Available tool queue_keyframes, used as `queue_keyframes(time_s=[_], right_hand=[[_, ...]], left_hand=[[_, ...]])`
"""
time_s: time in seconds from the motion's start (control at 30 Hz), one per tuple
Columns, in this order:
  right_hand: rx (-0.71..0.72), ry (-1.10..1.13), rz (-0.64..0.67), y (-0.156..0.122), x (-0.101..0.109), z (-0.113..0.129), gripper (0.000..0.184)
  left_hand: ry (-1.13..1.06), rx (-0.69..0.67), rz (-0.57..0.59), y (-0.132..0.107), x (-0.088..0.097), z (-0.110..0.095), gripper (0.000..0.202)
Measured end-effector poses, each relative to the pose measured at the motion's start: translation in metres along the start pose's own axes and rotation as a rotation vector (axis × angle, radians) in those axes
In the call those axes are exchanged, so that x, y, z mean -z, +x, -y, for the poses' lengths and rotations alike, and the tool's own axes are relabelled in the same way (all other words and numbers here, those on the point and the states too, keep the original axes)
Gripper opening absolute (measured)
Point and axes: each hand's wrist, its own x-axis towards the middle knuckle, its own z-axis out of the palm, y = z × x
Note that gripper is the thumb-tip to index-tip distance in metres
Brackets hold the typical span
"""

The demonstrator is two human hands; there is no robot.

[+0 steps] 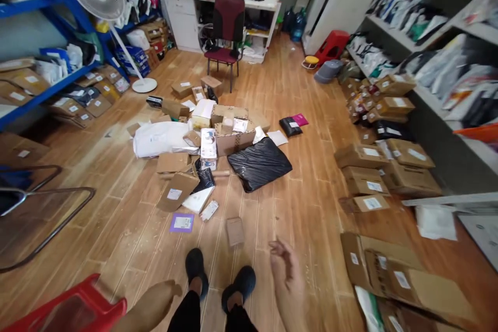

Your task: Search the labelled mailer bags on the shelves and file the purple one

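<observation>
My left hand (pixel 165 293) hangs low at the left, beside a red plastic stool (pixel 89 303); its fingers are mostly hidden. My right hand (pixel 287 264) is over the floor at lower centre, slightly blurred, with loosely bent fingers apart and nothing in them. A small brown cardboard box (pixel 235 231) lies on the floor between the hands, just ahead of my dark clogs (pixel 241 285). Farther forward are a purple packet (pixel 182 222), a small white packet (pixel 210 210), a large black plastic parcel (pixel 260 164) and a heap of cardboard boxes (pixel 235 142).
Stacked boxes (pixel 361 179) and flatter cardboard packages (pixel 408 280) line the right side, below shelves full of bagged parcels. Blue shelving (pixel 78 80) and a white fan (pixel 143 84) stand at the left. A metal chair frame (pixel 58 223) juts in. Behind are a red chair (pixel 225 31) and a desk.
</observation>
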Motion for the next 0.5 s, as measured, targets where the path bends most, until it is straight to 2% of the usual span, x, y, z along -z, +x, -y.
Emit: queue_keyframes(time_s=[0.07,0.13,0.23,0.33,0.43,0.5], right_hand=[[-0.225,0.01,0.061,-0.024,-0.053,-0.08,0.04],[-0.345,-0.072,0.237,-0.048,-0.097,-0.166,0.046],[-0.345,-0.243,0.501,-0.062,-0.143,-0.285,0.058],[-0.384,-0.515,0.703,-0.046,-0.177,-0.382,0.077],[-0.498,-0.794,0.74,-0.028,-0.209,-0.468,0.097],[-0.538,-0.898,0.618,-0.027,-0.231,-0.529,0.111]], left_hand=[[-0.094,0.07,-0.052,0.042,-0.023,0.023,0.035],[-0.121,0.177,-0.116,0.093,-0.039,0.043,0.023],[-0.14,0.275,-0.187,0.185,-0.06,0.068,0.037],[-0.152,0.284,-0.188,0.29,-0.082,0.088,0.031],[-0.129,0.252,-0.174,0.397,-0.101,0.103,0.063],[-0.092,0.235,-0.196,0.464,-0.11,0.109,0.082]])
